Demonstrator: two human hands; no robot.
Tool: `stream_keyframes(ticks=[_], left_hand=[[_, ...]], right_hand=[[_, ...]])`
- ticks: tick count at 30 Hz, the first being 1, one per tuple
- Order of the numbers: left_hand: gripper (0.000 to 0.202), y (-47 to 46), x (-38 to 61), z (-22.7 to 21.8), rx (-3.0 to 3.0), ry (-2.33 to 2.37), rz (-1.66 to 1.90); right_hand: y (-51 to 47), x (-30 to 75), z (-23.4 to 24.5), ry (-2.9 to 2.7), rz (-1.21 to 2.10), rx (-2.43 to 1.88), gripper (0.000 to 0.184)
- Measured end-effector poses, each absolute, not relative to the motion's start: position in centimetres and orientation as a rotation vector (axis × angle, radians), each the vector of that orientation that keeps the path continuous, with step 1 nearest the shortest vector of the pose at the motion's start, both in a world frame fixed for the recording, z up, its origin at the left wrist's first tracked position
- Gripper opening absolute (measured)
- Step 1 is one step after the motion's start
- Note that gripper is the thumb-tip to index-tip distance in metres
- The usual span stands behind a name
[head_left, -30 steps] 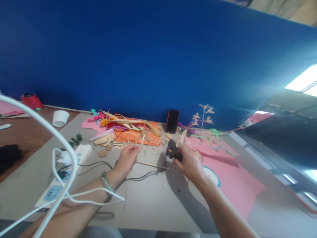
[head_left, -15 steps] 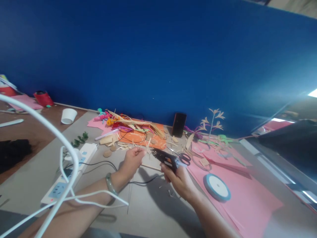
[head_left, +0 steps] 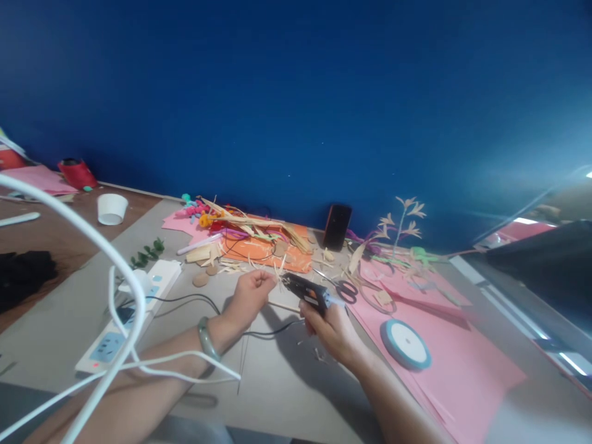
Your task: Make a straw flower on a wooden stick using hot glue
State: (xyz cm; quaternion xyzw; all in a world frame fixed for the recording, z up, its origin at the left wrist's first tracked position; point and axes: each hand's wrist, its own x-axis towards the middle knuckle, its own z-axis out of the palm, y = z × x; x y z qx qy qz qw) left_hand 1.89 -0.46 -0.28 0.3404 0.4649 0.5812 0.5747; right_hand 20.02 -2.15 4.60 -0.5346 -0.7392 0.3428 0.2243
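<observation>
My left hand (head_left: 248, 301), with a green bangle on its wrist, pinches a small spiky piece of pale husk-like strips (head_left: 280, 271) between thumb and fingertips. In my right hand (head_left: 333, 330) is a black hot glue gun (head_left: 309, 293), its nozzle pointing left, right by the pale piece. Whether nozzle and piece touch, I cannot tell. A translucent stick shows at the gun's rear. Dark-handled scissors (head_left: 346, 291) lie just beyond the gun. A finished-looking stem with several pale star-shaped flowers (head_left: 401, 223) stands at the back right.
A white power strip (head_left: 161, 275) lies at left, and a thick white cable (head_left: 107, 248) arches across the near left. Pink paper sheets (head_left: 467, 385) and a blue-edged ribbon roll (head_left: 407, 344) lie at right. A dark phone (head_left: 337, 226) leans against the blue wall. A white cup (head_left: 112, 209) stands far left.
The glue gun's nozzle has come slightly closer to the pale piece and now points at it more levelly. My left hand still pinches the piece. The view has shifted a little.
</observation>
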Motion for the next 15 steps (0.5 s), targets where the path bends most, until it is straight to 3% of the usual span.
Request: stream_keyframes(ticks=[15], left_hand=[[0.033,-0.38,1.93,-0.41,0.823,1.098,1.348]], right_hand=[[-2.22,20.09,4.88,-2.079,0.885,-1.479,0.045]])
